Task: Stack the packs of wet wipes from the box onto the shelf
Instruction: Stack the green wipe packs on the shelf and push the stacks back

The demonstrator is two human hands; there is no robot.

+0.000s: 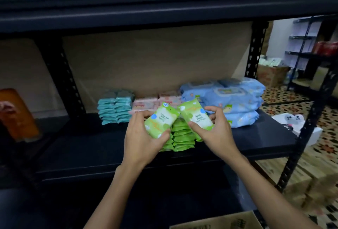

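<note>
Two green packs are in hand: my left hand (141, 137) grips one pack (161, 120), my right hand (217, 130) the other (196, 117), fingers curled, above the green stacks (180, 137) on the shelf (91, 148). Box (219, 222) contents unseen; remainder unknown.

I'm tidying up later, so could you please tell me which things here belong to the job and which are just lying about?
Job: green packs in left hand and right hand; green stacks; shelf; box.
Lying about: teal packs; pink packs; blue packs; orange container.
</note>
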